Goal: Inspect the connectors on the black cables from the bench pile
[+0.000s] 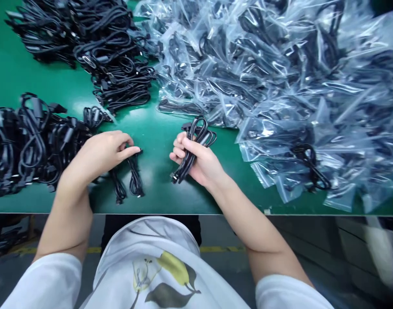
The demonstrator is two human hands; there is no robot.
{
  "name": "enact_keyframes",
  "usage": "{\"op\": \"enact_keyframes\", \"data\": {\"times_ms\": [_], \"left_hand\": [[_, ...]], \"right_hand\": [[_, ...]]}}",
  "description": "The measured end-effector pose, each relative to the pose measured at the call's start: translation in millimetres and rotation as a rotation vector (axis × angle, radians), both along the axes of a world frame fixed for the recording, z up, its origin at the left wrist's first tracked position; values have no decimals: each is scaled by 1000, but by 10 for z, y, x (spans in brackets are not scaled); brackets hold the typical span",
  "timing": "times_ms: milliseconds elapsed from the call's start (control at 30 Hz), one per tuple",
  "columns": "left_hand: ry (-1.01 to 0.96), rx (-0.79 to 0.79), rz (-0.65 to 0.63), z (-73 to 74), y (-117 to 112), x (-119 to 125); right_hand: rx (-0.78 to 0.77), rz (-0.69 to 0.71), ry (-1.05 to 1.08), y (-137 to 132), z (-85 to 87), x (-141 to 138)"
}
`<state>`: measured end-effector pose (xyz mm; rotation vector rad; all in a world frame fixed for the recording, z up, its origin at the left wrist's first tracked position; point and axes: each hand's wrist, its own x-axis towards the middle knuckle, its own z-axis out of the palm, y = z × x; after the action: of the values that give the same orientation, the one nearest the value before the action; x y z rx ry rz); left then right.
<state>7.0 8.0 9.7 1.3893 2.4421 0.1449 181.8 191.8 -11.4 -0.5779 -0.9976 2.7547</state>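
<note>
- Folded black cables (186, 165) are held over the bench (159, 193) by the right hand (202, 163), thumb closed across them; loops could be spilled by a slackened grip.
- The left hand (108, 148) is half curled above 2 cable bundles (135, 183); whether either is gripped cannot be told. Being close together, both could be snagged.
- The unbagged coil (309, 161) could be overlooked among similarly dark bagged cables (215, 90).

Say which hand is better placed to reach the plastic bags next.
Probably the right hand: it is nearer the plastic bags, though holding a cable bundle; the left hand is farther off.
</note>
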Motion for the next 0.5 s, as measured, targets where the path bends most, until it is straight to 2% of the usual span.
{"op": "enact_keyframes", "data": {"times_ms": [67, 267, 367, 500], "left_hand": [[-52, 24, -59, -28, -21, -7], [-232, 12, -158, 3, 25, 96], [-323, 37, -195, 21, 75, 147], [-561, 166, -209, 55, 138, 213]], "right_hand": [[55, -85, 34, 24, 34, 3], [389, -302, 42, 2, 185, 72], [423, -341, 27, -39, 185, 98], [368, -287, 5, -29, 169, 133]]}}
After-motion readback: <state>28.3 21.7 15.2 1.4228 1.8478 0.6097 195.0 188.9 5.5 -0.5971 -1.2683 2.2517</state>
